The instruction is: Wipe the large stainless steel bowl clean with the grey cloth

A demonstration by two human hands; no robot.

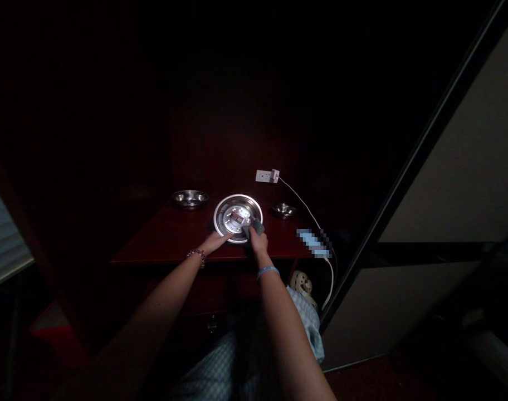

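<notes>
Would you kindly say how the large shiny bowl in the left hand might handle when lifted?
The bowl looks like bare metal, so it is probably stiff. Its smooth, shiny surface may slip in the left hand. Its round outline suggests it could roll if stood on edge.

The label (238, 219) in the central bowl (223, 218) is too small to read; coarse blocks blur the phone (313, 243), right of centre.
</notes>
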